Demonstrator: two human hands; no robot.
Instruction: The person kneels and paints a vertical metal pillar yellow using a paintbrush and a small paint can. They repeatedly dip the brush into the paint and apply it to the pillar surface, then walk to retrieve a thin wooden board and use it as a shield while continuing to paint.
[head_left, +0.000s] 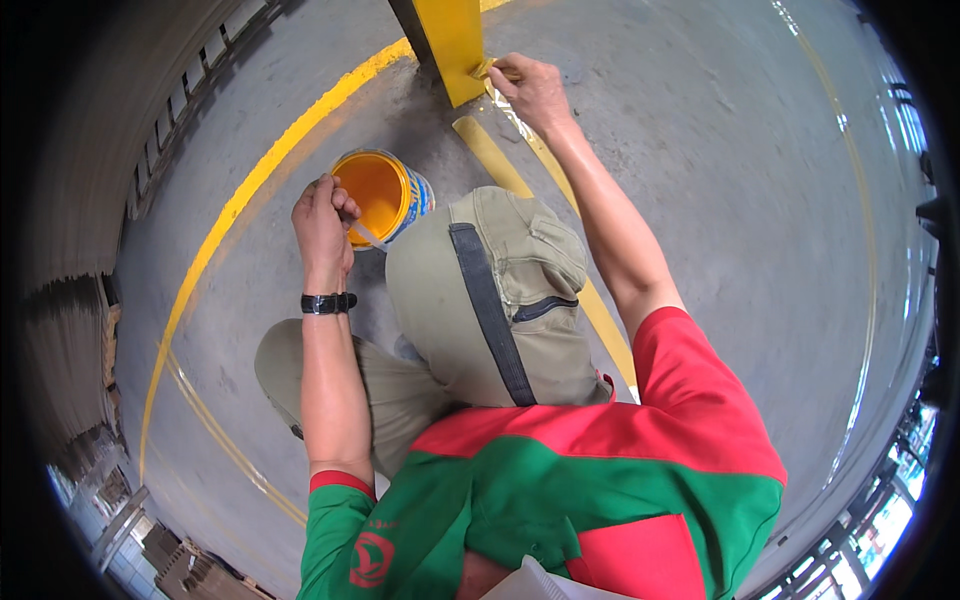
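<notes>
In the head view, the person crouches on a grey floor [720, 230]. The left hand [325, 212], left of the frame's centre, is curled closed on what looks like the end of a pale band [369, 236], just beside the rim of a paint bucket [421, 200]. The bucket sits left of upper centre, orange-yellow inside, its label blue and white. At top centre I see the right hand [530, 92] with fingers pinched together on a small yellowish tool [483, 71], mostly hidden by them, against the lower part of a yellow post [450, 45]. A yellow floor line [250, 190] curves down the left side. A black watch [328, 303] circles the left wrist, above a khaki-clad knee.
</notes>
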